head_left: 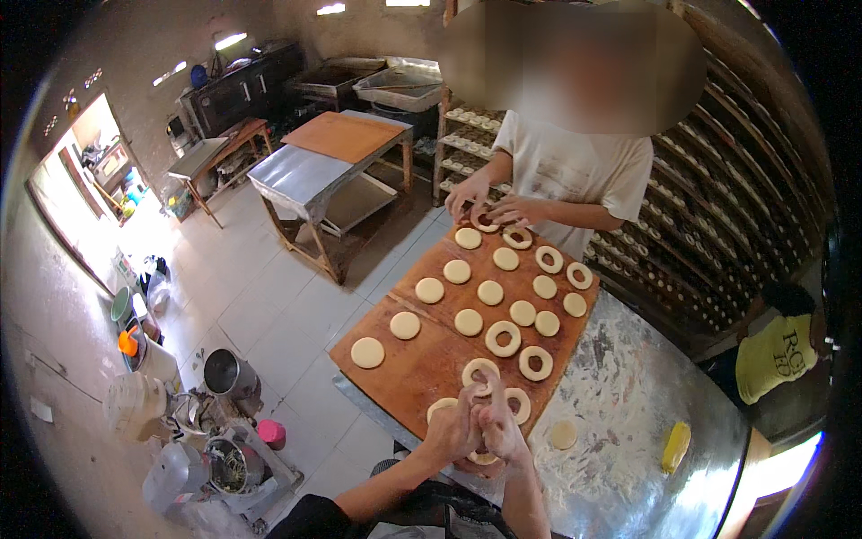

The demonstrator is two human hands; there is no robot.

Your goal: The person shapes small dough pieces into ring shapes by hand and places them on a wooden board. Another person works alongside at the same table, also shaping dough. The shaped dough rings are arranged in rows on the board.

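Note:
My left hand point(451, 433) and my right hand point(503, 435) come together over the near end of a brown wooden board point(377, 391). Their fingers are closed at the near side of a pale dough ring point(469, 369), and they partly cover it. Another dough ring point(521, 406) lies just right of my right hand. Beside my left hand, a dough piece point(440, 407) is partly hidden, and a further one point(482, 458) shows below my wrists. Flat dough discs point(367, 353) and more rings point(536, 363) are spread over the board.
Across the board a co-worker's hands point(492, 208) handle a dough ring. The metal table point(620, 395) is floury, with a lone dough disc point(563, 435) and a yellow packet point(676, 447). Racks of dough point(700, 207) stand behind. Another person in a yellow shirt point(778, 359) is at right; a mixer point(235, 463) stands lower left.

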